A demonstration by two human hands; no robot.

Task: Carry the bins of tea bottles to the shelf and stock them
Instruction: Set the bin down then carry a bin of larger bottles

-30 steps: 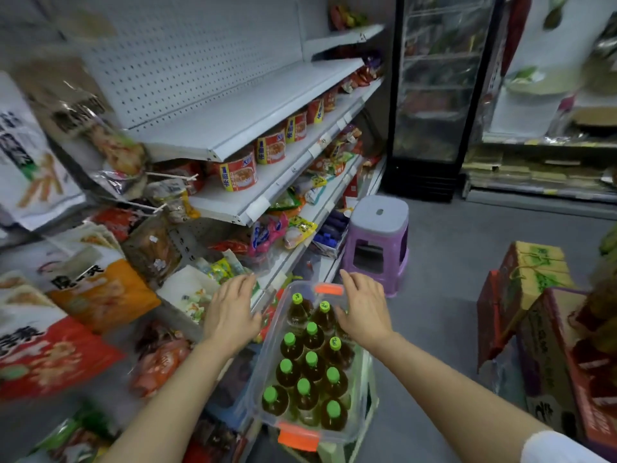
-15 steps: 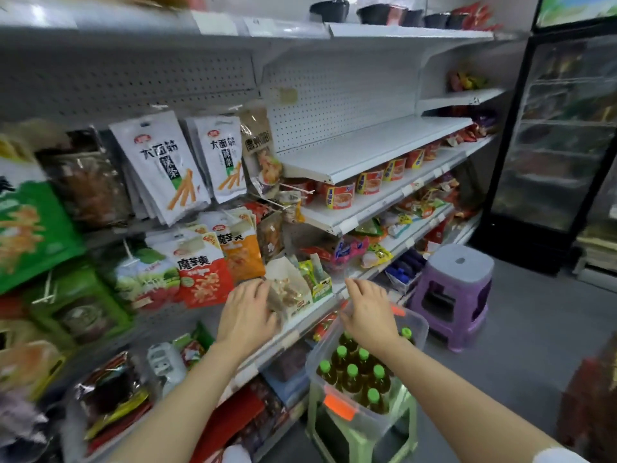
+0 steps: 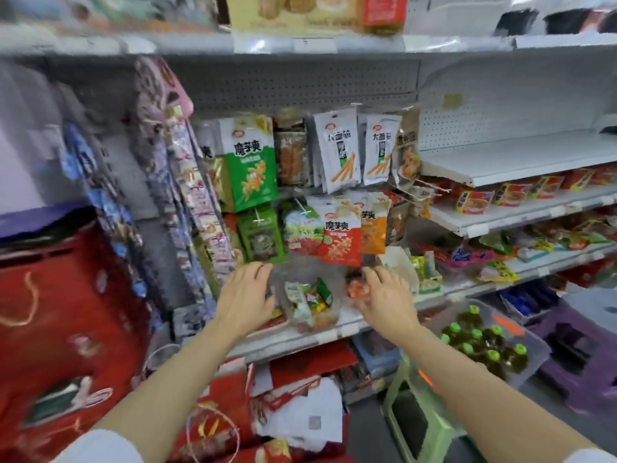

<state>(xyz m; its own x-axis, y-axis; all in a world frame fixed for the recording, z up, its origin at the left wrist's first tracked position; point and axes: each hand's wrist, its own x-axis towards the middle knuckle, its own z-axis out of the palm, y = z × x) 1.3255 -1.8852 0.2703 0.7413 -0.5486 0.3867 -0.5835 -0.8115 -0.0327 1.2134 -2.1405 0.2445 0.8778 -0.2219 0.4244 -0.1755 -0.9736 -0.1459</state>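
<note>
The clear bin [image 3: 531, 349] of tea bottles [image 3: 480, 342], dark with green caps, stands on a pale green stool [image 3: 410, 416] at the lower right; neither hand touches it. My left hand [image 3: 245, 300] and my right hand [image 3: 389, 300] reach forward to a low shelf. Between them sits a second clear bin [image 3: 312, 307] with snack packets inside. My left hand lies with fairly straight fingers against that bin's left side. The fingers of my right hand rest by the orange latch [image 3: 359, 290] on its right side. Motion blur hides any firmer grip.
Hanging snack bags [image 3: 340, 152] fill the pegboard above the hands. A bare white shelf [image 3: 507, 162] runs at the upper right, with instant-noodle cups [image 3: 474, 200] on the shelf below. A purple stool [image 3: 581, 349] stands right of the tea bin. Red gift bags [image 3: 63, 329] crowd the left.
The view has swung left. Both hands have left the tea bin, which stays on the green stool, and have moved to the clear snack bin on the low shelf.
</note>
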